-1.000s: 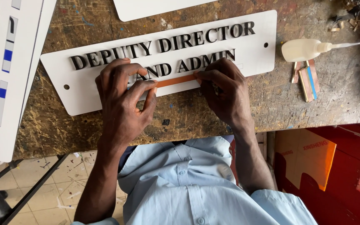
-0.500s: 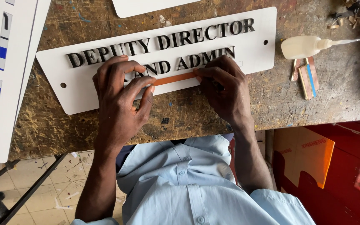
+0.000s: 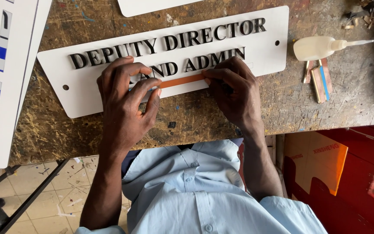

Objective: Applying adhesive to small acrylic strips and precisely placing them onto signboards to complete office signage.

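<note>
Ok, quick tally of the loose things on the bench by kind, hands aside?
White sign panels: 3, the lettered plate under both hands, one at the top edge, one at far left.
Orange strip: 1, held against the plate by the left hand and right hand.
Glue bottle: 1.
Small strip offcuts: 1 bundle.
Total: 6.

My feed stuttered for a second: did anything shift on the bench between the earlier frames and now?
Hardly anything. The left hand and right hand keep pressing the orange strip under the lower row of letters on the white sign plate; neither took hold of anything new nor let go. The plate only drifts slightly in the picture, which looks like head movement. The glue bottle and small wood strips lie where they were.
</note>
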